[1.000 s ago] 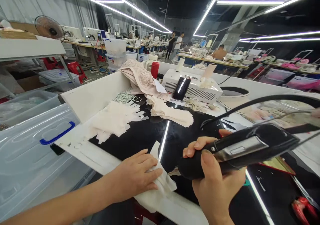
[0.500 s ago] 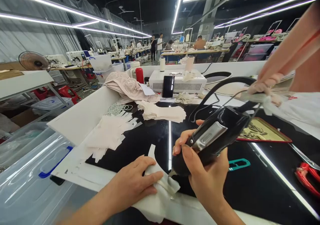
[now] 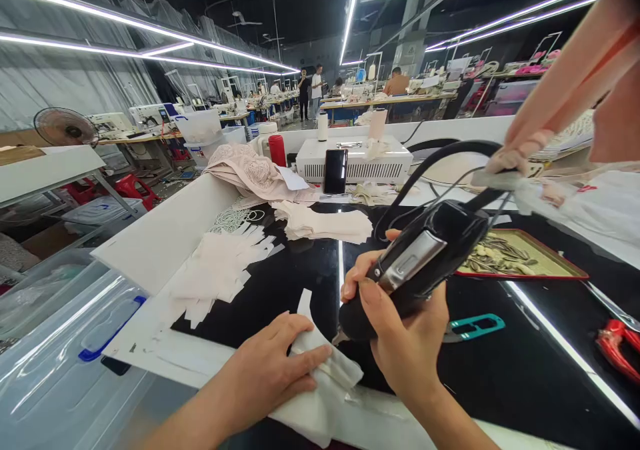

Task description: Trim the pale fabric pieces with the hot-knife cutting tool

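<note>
My right hand (image 3: 400, 323) is wrapped round a black corded hand tool (image 3: 425, 263) with a silver plate on its side. The tool's narrow metal tip (image 3: 339, 338) points down beside the folded edge of a cream fabric piece (image 3: 335, 365); whether it touches the cloth I cannot tell. With fingers spread, my left hand (image 3: 275, 363) presses that fabric down at the table's near edge. Teal thread snips (image 3: 477, 327) lie to the right of my right hand, their blade end partly behind it.
Stacks of pale fabric pieces (image 3: 215, 270) lie on the left, others (image 3: 330, 225) at the back. A phone (image 3: 335, 171) leans on a white vented box (image 3: 370, 160). On the right are a tray of seeds (image 3: 555, 262) and red-handled scissors (image 3: 617, 350). Pink cloth (image 3: 555, 97) hangs by the tool's cable.
The tool has shifted slightly left and up with my right hand, its tip moving from over the fabric to its edge. My left hand stays pressed on the fabric.
</note>
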Demonstrator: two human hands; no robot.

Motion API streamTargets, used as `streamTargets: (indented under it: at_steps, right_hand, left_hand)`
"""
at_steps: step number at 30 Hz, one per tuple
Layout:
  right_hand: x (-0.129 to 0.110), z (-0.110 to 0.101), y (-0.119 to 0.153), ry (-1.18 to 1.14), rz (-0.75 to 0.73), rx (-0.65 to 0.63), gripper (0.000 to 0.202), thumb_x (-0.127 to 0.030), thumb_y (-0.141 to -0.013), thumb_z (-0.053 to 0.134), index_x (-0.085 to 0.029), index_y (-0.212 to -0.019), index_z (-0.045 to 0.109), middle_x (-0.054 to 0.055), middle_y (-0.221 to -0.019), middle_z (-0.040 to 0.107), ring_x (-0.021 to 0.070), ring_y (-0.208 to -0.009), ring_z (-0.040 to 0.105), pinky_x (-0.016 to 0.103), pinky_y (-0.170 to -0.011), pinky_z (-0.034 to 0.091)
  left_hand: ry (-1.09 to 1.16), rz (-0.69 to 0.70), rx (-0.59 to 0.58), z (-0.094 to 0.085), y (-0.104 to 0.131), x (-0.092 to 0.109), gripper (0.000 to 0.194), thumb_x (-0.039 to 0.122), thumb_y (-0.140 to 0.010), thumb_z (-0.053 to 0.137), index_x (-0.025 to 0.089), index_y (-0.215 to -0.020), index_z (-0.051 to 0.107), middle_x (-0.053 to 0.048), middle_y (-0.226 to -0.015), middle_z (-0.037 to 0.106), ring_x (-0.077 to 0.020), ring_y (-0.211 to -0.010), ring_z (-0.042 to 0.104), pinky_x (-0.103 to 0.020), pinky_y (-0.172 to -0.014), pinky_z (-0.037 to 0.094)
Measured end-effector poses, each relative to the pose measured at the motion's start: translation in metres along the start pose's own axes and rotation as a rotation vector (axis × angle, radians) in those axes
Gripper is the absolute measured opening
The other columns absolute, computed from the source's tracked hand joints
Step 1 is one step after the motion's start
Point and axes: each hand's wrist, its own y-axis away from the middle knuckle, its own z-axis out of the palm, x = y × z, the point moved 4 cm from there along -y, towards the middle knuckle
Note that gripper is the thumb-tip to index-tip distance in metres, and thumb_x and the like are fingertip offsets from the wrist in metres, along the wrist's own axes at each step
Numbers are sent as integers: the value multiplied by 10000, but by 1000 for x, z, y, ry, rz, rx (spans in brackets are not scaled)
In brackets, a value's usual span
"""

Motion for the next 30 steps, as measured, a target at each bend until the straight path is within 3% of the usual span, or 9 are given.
streamTargets:
  at_steps: [8,30]
  right_hand:
    - [4,2,0,39,0,-27,261,-126,-880,709,-290,-1028,569,-67,-802,682,95,-598,634,237,-565,565]
    - [13,6,-6,16,-14,-29,256,-141,-884,740,-290,-1012,575,-71,-826,686,104,-623,657,265,-615,582]
  left_hand:
    - [57,-11,19,-2,-1,-2,436,209,-991,678,257,-1416,593,-152,-1306,523,-318,-1201,578,-500,-991,601]
    - [105,-35,37,-1,-1,-3,396,271,-1023,641,281,-1417,601,-140,-1265,513,-307,-1170,582,-464,-966,602]
